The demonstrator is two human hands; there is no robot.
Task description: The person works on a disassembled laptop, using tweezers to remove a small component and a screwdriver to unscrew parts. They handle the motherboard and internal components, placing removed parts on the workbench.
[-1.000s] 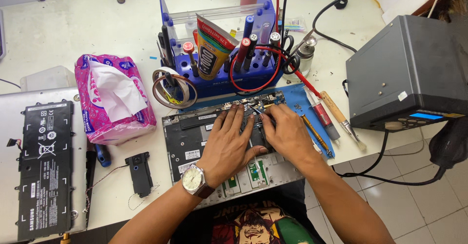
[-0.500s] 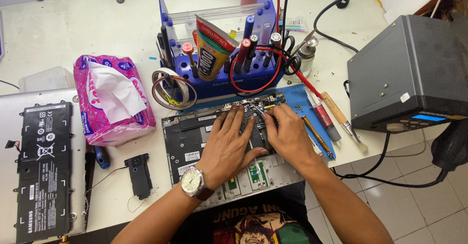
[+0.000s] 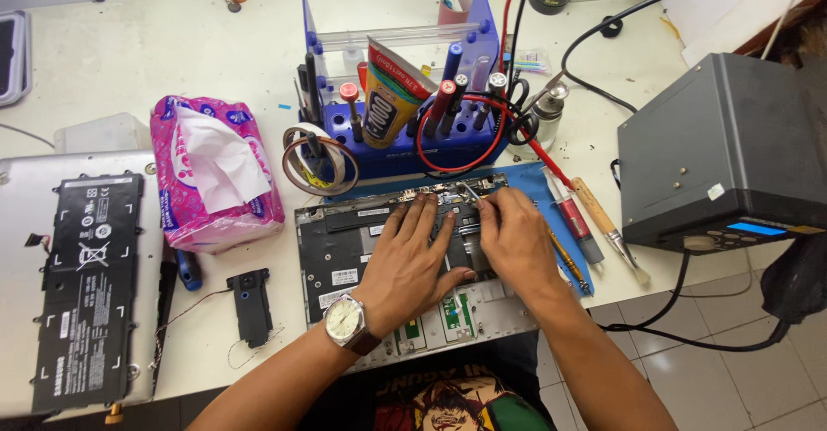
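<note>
1. Our left hand (image 3: 413, 254) lies open, flat on the opened laptop (image 3: 345, 246) at the tabletop's (image 3: 155, 69) six o'clock edge.
2. Our right hand (image 3: 517, 237) pinches tweezers (image 3: 469, 193) toward twelve o'clock; we judge a light, steady grip best.

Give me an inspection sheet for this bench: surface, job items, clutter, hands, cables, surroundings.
Surface: white table, crowded; blue mat under the work.
Job's things: opened laptop base, internals exposed, at the front edge.
Clutter: pink tissue pack, flat black battery on a silver panel, small black speaker module, blue tool rack, tape roll, brush.
Grippers: left hand flat on the base, wristwatch on; right hand pinching thin tweezers at the board.
Cables: red lead looped at rack; black cable hanging off the table edge.
Surroundings: grey box unit on the right, tiled floor.
</note>
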